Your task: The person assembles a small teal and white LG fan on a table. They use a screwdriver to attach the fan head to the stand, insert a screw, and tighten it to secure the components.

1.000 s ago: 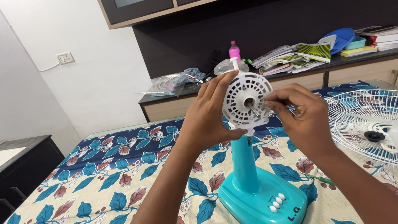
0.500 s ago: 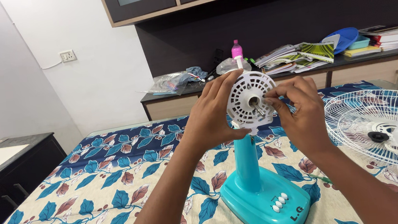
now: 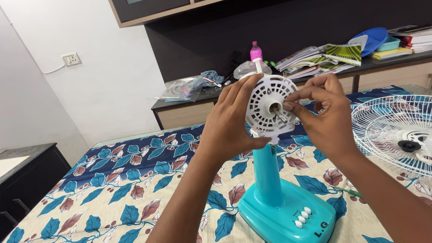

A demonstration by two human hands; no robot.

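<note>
left hand (image 3: 229,123) wraps the white motor housing (image 3: 269,106) to steady it atop the turquoise fan stand (image 3: 280,204) mid-counter (image 3: 78,211); right hand (image 3: 325,117) pinches at the metal shaft (image 3: 280,113). a white wire guard (image 3: 408,120) lies by the counter's right edge.

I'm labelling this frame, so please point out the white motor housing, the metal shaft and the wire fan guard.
white motor housing (image 3: 262,97): head view, on its slotted front face, upper left.
metal shaft (image 3: 279,114): head view, on the bare rod at the centre.
wire fan guard (image 3: 382,117): head view, on its left-hand wires.
</note>
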